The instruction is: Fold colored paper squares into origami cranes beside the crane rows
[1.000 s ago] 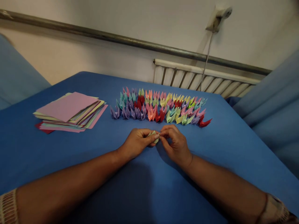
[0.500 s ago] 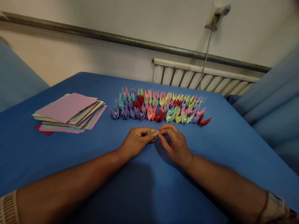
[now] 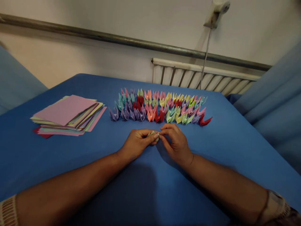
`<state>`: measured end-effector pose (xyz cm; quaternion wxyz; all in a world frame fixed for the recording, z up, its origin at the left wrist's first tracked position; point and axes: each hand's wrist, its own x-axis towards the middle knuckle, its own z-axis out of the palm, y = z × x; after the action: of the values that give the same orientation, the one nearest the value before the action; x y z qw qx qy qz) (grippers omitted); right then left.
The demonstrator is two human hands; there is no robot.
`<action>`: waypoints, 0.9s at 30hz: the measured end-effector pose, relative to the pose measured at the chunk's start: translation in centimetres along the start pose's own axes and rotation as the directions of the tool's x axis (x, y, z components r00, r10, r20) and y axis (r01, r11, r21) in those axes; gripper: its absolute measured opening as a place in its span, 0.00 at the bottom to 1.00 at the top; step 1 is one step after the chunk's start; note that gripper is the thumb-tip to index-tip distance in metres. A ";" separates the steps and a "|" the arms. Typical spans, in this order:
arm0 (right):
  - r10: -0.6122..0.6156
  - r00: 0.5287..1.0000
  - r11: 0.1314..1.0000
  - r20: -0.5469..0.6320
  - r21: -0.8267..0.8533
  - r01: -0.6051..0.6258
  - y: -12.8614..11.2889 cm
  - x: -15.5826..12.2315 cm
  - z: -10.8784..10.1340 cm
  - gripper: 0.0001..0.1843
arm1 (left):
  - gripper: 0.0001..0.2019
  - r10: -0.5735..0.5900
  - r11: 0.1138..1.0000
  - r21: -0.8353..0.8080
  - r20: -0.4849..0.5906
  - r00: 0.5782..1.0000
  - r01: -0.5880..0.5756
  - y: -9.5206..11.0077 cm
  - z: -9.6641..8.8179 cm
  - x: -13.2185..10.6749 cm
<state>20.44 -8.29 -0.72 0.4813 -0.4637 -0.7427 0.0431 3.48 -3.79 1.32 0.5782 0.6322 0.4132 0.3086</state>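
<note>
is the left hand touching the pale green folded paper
Touching: the head view shows the left hand gripping the pale green folded paper, with the thumb laid across its near side.

A pale green folded paper [image 3: 152, 133] has been turned slightly in the left hand [image 3: 135, 142] over the past second, with less of its surface now left exposed around the thumb [image 3: 151, 139] than before.

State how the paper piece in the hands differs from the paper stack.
The paper piece is small and pale green; the paper stack is larger and multicoloured. The paper piece is folded; the paper stack's sheets lie flat. The left hand grips the paper piece; the paper stack rests on the blue surface. Both are paper.
</note>
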 end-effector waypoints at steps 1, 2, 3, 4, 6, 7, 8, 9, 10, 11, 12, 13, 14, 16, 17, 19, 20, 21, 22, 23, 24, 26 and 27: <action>-0.006 1.000 1.000 -0.007 -0.018 0.006 0.0 0.0 0.0 0.05 | 0.11 -0.002 1.000 0.000 -0.005 1.000 0.002 0.0 0.0 0.0; -0.010 1.000 0.999 -0.011 -0.037 0.010 0.0 0.0 0.0 0.05 | 0.11 -0.004 1.000 -0.002 -0.010 1.000 0.004 0.0 0.0 0.0; -0.013 1.000 0.999 -0.016 -0.052 0.012 0.0 0.0 -0.1 0.05 | 0.11 -0.008 1.000 -0.008 -0.014 1.000 0.007 0.0 0.0 0.0; -0.013 1.000 0.998 -0.022 -0.063 0.011 -0.1 0.0 -0.1 0.05 | 0.11 -0.014 1.000 -0.012 -0.014 1.000 0.014 0.0 0.0 0.0; -0.008 0.999 0.998 -0.032 -0.067 0.006 -0.1 0.1 -0.1 0.04 | 0.11 -0.018 1.000 -0.020 -0.025 1.000 0.018 0.0 0.0 0.0; -0.005 0.999 0.998 -0.032 -0.062 0.003 -0.2 0.1 -0.1 0.04 | 0.11 -0.017 1.000 -0.022 -0.029 0.999 0.017 0.0 0.0 0.0; -0.002 1.000 0.999 -0.029 -0.054 0.000 -0.2 0.1 -0.1 0.04 | 0.11 -0.015 1.000 -0.021 -0.033 0.999 0.014 0.0 0.0 0.0; 0.002 1.000 0.999 -0.023 -0.045 -0.003 -0.3 0.1 -0.1 0.04 | 0.11 -0.012 1.000 -0.017 -0.033 0.999 0.011 -0.1 0.0 0.0; 0.006 1.000 0.999 -0.016 -0.036 -0.007 -0.3 0.1 -0.1 0.05 | 0.10 -0.009 1.000 -0.012 -0.032 0.999 0.008 -0.1 -0.1 0.0; 0.011 1.000 1.000 -0.011 -0.027 -0.012 -0.4 0.1 -0.2 0.05 | 0.10 -0.005 1.000 -0.006 -0.033 0.999 0.005 -0.1 -0.1 0.0; 0.019 1.000 1.000 -0.010 -0.020 -0.019 -0.4 0.1 -0.2 0.05 | 0.10 0.000 1.000 0.001 -0.033 0.999 0.000 -0.1 -0.1 0.0; 0.026 1.000 1.000 -0.012 -0.015 -0.026 -0.5 0.1 -0.2 0.05 | 0.10 0.007 1.000 0.007 -0.036 0.999 -0.006 -0.1 -0.1 0.0; 0.031 0.999 0.999 -0.016 -0.015 -0.031 -0.5 0.1 -0.2 0.05 | 0.10 0.014 1.000 0.011 -0.037 0.999 -0.013 -0.1 -0.1 0.0; 0.037 0.999 0.999 -0.017 -0.020 -0.038 -0.5 0.1 -0.2 0.05 | 0.09 0.029 0.999 0.015 -0.041 0.999 -0.029 0.0 -0.1 0.0; 0.039 0.999 0.999 -0.015 -0.024 -0.040 -0.5 0.1 -0.2 0.05 | 0.09 0.035 0.999 0.014 -0.041 0.999 -0.034 0.0 -0.1 0.0; 0.040 0.999 0.999 -0.011 -0.036 -0.040 -0.5 0.0 -0.2 0.05 | 0.08 0.039 0.999 0.007 -0.041 0.998 -0.039 0.1 -0.1 0.0; 0.039 0.999 0.998 -0.009 -0.041 -0.040 -0.5 0.0 -0.2 0.05 | 0.08 0.038 0.999 0.001 -0.042 0.998 -0.038 0.1 -0.1 0.0; 0.038 0.999 0.998 -0.008 -0.046 -0.038 -0.5 0.0 -0.2 0.05 | 0.08 0.034 0.999 -0.007 -0.042 0.999 -0.035 0.2 0.0 -0.1; 0.037 0.999 0.998 -0.007 -0.048 -0.037 -0.6 -0.1 -0.1 0.05 | 0.08 0.028 0.999 -0.016 -0.043 0.999 -0.029 0.2 0.0 -0.1; 0.037 0.999 0.998 -0.005 -0.046 -0.037 -0.6 -0.1 -0.1 0.05 | 0.09 0.023 0.999 -0.028 -0.047 0.999 -0.024 0.2 0.1 -0.1; 0.039 0.999 0.999 -0.006 -0.037 -0.039 -0.6 -0.1 -0.1 0.05 | 0.09 0.016 0.999 -0.045 -0.052 0.999 -0.019 0.2 0.1 -0.1; 0.055 0.998 0.998 -0.024 0.003 -0.055 -0.7 -0.1 -0.1 0.05 | 0.08 -0.001 0.993 -0.117 -0.051 0.999 -0.005 0.2 0.2 -0.1; 0.069 0.997 0.997 -0.042 0.031 -0.068 -0.8 -0.1 -0.1 0.06 | 0.08 -0.013 0.985 -0.173 -0.038 0.999 0.006 0.2 0.2 -0.1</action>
<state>19.99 -8.80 -0.35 0.5021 -0.4825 -0.7152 0.0603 3.63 -3.94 1.54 0.6242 0.5715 0.3991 0.3527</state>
